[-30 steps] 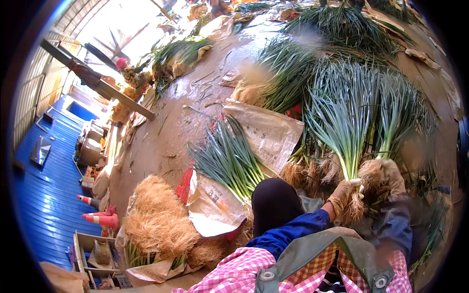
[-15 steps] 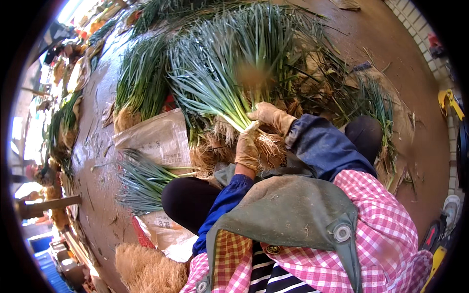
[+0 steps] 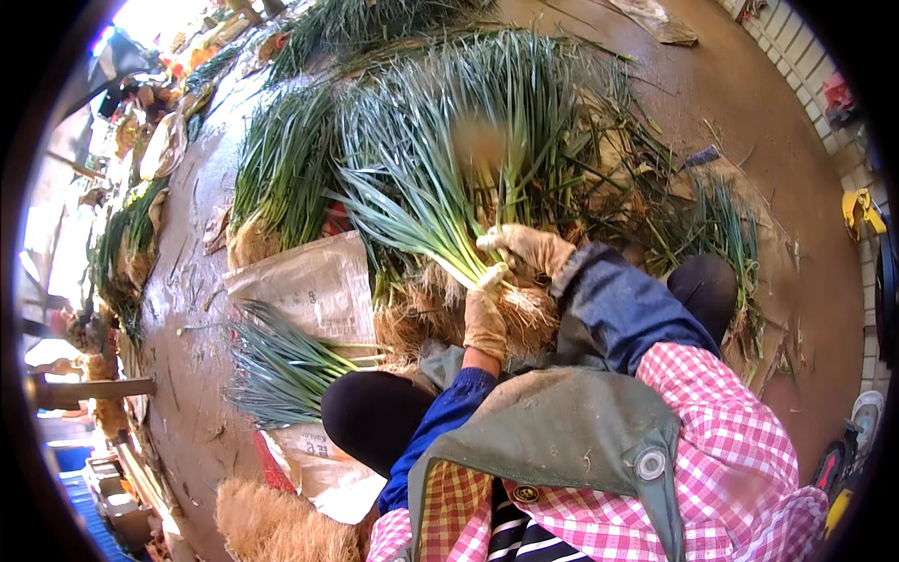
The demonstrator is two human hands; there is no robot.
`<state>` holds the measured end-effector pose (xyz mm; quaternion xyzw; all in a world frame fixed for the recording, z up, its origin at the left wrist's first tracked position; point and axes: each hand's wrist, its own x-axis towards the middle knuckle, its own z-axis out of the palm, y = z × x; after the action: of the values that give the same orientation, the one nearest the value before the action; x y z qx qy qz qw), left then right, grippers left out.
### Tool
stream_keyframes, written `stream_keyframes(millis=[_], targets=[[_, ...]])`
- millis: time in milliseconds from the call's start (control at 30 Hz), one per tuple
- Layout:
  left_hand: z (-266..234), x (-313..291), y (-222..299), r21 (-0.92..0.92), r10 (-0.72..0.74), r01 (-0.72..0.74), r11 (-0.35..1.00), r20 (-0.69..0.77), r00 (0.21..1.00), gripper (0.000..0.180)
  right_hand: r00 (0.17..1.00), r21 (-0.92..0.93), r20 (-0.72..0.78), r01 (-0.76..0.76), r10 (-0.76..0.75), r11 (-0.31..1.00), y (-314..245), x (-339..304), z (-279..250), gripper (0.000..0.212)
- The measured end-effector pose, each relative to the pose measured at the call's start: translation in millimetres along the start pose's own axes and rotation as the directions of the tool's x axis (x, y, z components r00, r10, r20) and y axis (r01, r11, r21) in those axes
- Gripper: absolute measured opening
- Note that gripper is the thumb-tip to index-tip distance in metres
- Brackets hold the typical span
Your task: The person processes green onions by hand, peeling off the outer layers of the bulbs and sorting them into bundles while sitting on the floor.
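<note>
Over wet concrete, gloved left hand [image 3: 485,318], right hand [image 3: 529,248], stringy-rooted scallions [image 3: 440,234].

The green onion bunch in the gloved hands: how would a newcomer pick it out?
Start at the big heap of green onions on the wet brown floor. At its near edge, the left hand and right hand in tan gloves clasp one green onion bunch, the only bunch lifted and slanted leftward.

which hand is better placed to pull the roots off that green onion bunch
Probably the left. The left hand already sits low on the green onion bunch, right at the tan roots. The right hand grips higher up, on the pale stalks, so it looks better suited to steadying the bunch.
</note>
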<state>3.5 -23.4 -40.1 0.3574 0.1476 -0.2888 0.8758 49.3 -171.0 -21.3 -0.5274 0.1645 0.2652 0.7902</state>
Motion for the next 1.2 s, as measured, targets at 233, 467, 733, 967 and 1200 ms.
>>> stream_keyframes(millis=[233,467,733,967,1200], targets=[[4,4,-14,0.055,0.04,-0.032,0.998,-0.152,0.988,0.022,0.994,0.033,0.084,0.073,-0.076,0.997,-19,-3,-1,0.02],[4,4,-6,-0.16,0.027,-0.071,0.985,-0.259,0.965,0.017,0.995,0.033,0.038,0.087,-0.088,0.996,-3,-24,7,0.021],[14,-2,-9,-0.031,0.036,-0.041,0.999,-0.149,0.988,0.021,0.917,-0.181,0.304,0.323,-0.259,0.929,6,34,-12,0.034],[4,-8,2,-0.028,-0.035,0.029,0.999,-0.248,0.968,0.019,0.976,-0.953,-0.137,-0.083,-0.17,0.292,-44,32,59,0.06],[15,8,-9,0.116,0.023,0.011,0.993,-0.287,0.958,0.021,0.889,-0.989,-0.15,-0.134,-0.433,0.068,-35,-3,31,0.042]])
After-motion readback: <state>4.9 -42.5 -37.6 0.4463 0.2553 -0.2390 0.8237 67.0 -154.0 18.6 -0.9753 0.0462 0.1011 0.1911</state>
